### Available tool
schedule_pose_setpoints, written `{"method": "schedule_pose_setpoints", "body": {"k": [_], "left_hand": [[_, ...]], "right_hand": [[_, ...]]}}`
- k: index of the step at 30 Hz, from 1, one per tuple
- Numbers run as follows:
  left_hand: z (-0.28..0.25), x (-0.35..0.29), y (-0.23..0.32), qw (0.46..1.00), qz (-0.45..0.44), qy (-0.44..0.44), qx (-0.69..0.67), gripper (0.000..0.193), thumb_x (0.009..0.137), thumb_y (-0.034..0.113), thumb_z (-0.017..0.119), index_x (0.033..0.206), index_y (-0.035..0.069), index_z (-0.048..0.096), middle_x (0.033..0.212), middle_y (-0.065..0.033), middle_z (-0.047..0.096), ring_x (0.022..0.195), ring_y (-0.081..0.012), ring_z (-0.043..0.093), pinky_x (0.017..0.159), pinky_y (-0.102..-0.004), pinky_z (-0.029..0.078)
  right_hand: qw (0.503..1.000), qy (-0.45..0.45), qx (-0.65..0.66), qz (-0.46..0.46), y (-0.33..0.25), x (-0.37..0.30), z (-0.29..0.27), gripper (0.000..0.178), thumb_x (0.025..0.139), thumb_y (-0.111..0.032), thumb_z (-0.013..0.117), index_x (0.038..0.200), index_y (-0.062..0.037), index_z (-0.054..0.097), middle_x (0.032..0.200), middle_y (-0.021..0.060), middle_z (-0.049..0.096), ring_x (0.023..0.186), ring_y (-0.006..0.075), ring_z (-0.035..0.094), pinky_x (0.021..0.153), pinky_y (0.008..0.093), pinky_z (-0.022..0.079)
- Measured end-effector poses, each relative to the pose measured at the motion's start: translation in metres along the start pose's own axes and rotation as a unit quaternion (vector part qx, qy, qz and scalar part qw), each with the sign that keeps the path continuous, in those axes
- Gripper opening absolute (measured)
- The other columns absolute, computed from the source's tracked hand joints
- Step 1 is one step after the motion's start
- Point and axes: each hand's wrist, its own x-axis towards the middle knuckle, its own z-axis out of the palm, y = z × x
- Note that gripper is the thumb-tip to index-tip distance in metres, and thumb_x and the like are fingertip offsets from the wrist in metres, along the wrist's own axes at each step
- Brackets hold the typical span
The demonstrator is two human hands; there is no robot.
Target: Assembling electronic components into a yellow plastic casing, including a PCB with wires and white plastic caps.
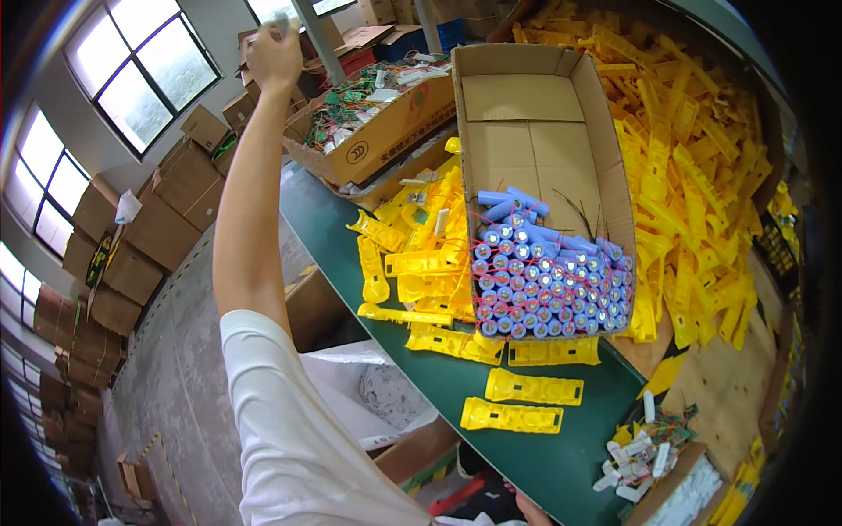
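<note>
Yellow casings (524, 387) around cardboard battery box (517, 96)

1. Bright daylight enters through the windows (145, 79) at upper left, their panes washed nearly white.
2. The worktop (517, 451), lower centre, is clearly lit, with soft shadows.
3. The raised hand (274, 61), upper left, blurs at its fingertips.
4. Fisheye distortion bends straight edges outward; the corners darken to black.
</note>
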Motion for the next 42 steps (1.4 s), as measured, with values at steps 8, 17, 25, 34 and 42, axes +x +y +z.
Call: {"method": "schedule_pose_setpoints", "body": {"k": [8,17,25,34,42], "left_hand": [[-0.138,-0.023,0.138,0.905,-0.025,-0.227,-0.359,0.037,0.097,0.030,0.057,0.113,-0.003,0.056,0.081,-0.0136,0.069,0.060,-0.0130,0.065,0.050,-0.0239,0.051],[-0.221,-0.319,0.300,0.675,0.100,-0.514,-0.520,0.029,0.081,0.025,0.076,0.086,0.000,0.063,0.070,-0.0125,0.065,0.060,-0.0207,0.060,0.059,-0.0329,0.047],[-0.220,-0.453,0.338,0.704,0.084,-0.503,-0.494,0.025,0.082,0.023,0.070,0.088,0.000,0.063,0.081,-0.0164,0.063,0.076,-0.0353,0.063,0.065,-0.0420,0.050],[-0.284,-0.497,0.300,0.833,-0.012,-0.274,-0.480,0.023,0.081,0.008,0.067,0.103,0.005,0.061,0.105,-0.0122,0.062,0.089,-0.0261,0.065,0.066,-0.0338,0.055],[-0.396,-0.628,0.241,0.897,-0.236,-0.229,-0.296,0.027,0.077,0.003,0.072,0.103,0.002,0.063,0.102,-0.0170,0.065,0.079,-0.0297,0.067,0.067,-0.0333,0.055]], "right_hand": [[0.998,0.045,0.036,-0.035,-0.018,-0.028,0.014,0.020,0.096,-0.015,0.058,0.110,-0.0022,0.061,0.091,0.0084,0.067,0.077,0.0120,0.062,0.068,0.0243,0.050],[0.995,-0.052,-0.008,-0.084,-0.045,-0.082,0.028,0.022,0.090,-0.008,0.063,0.111,-0.0008,0.063,0.096,0.0085,0.069,0.088,0.0124,0.066,0.080,0.0253,0.052],[0.982,-0.146,0.070,-0.102,-0.108,-0.128,0.024,0.027,0.090,-0.007,0.064,0.115,0.0019,0.061,0.098,0.0099,0.068,0.092,0.0137,0.065,0.086,0.0267,0.051],[0.989,-0.125,0.045,-0.061,-0.111,-0.101,0.008,0.025,0.091,-0.013,0.062,0.112,0.0004,0.063,0.092,0.0081,0.069,0.081,0.0129,0.065,0.075,0.0243,0.051],[0.989,-0.141,0.021,-0.028,-0.133,-0.100,0.024,0.024,0.092,-0.009,0.060,0.114,0.0025,0.059,0.095,0.0093,0.068,0.082,0.0130,0.064,0.076,0.0242,0.050]]}}
